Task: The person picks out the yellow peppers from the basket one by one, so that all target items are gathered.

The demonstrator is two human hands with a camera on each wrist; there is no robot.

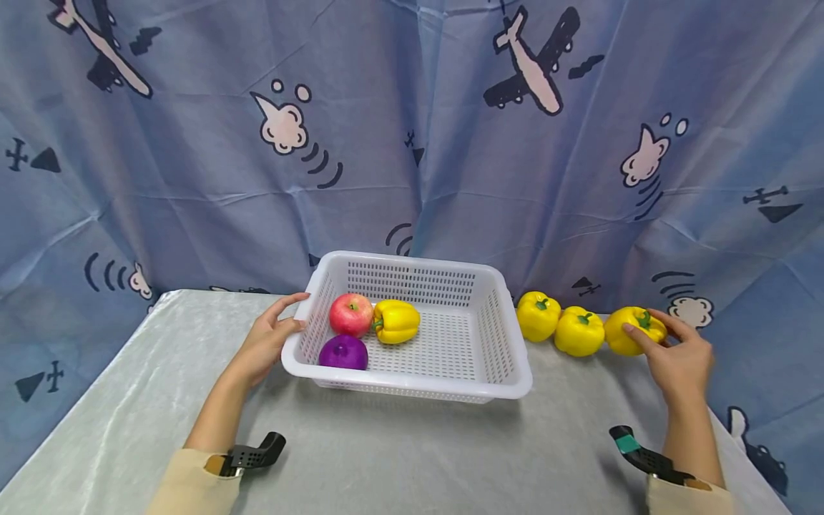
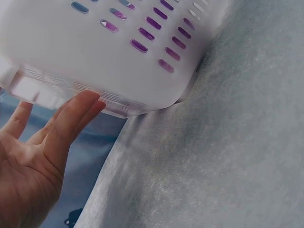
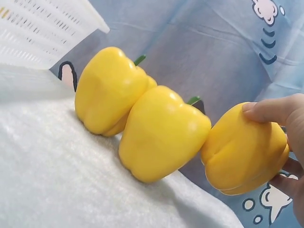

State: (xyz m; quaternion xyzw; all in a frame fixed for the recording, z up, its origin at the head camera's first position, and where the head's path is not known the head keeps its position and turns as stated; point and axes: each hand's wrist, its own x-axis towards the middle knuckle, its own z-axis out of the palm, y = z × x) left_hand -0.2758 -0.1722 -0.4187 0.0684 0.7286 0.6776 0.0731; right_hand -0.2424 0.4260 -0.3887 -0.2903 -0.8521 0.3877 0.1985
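Here we grip a yellow pepper in our right hand; our left hand, straight-fingered, touches the basket.

A white plastic basket, rectangular with rounded corners and slotted sides and floor, sits upright and open-topped on a pale table, partly filled toward its left end. To its right, a plump, glossy yellow pepper with a green stem is held by the right hand, at the far end of a row of three.
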